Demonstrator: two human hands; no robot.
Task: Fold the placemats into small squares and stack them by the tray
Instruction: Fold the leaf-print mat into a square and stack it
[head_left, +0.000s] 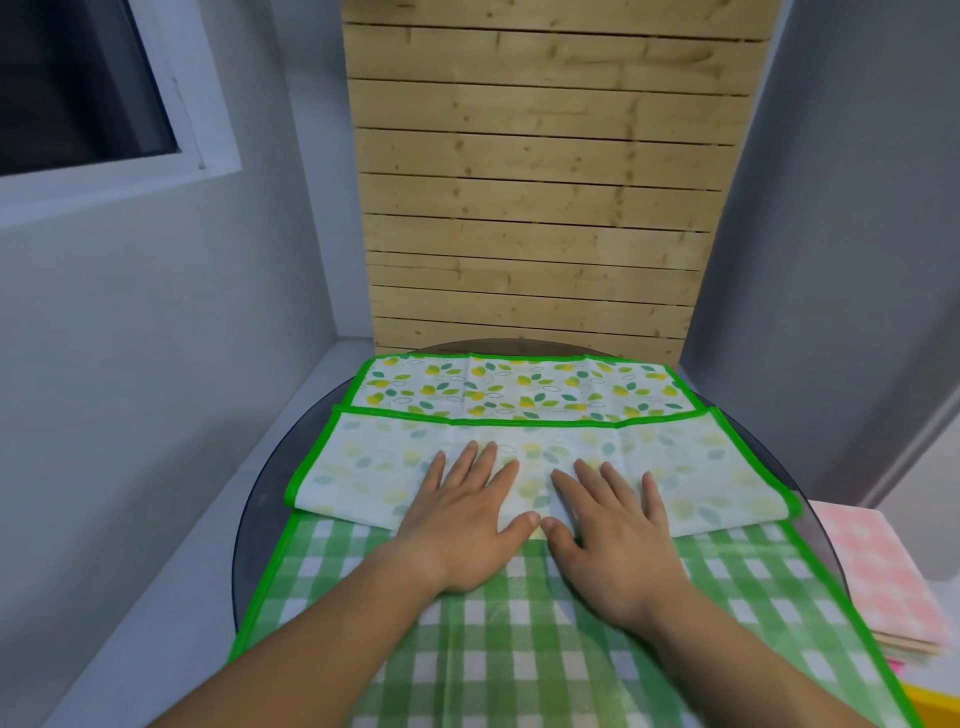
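A leaf-printed placemat (519, 387) with a bright green border lies across the far half of the round table. Its near part is folded over, so the pale underside (363, 467) faces up as a long band. My left hand (467, 514) and my right hand (608, 525) lie flat side by side on the middle of that band, fingers straight, thumbs almost touching at the fold's near edge. A green-and-white checked placemat (519, 649) with the same green border lies spread under my forearms, nearer to me.
The dark round glass table (265, 499) stands in a corner of grey walls, against a pale wooden slatted panel (535, 208). At the right, a stack of folded pink checked cloths (872, 566) rests just off the table. A yellow edge (930, 701) shows below it.
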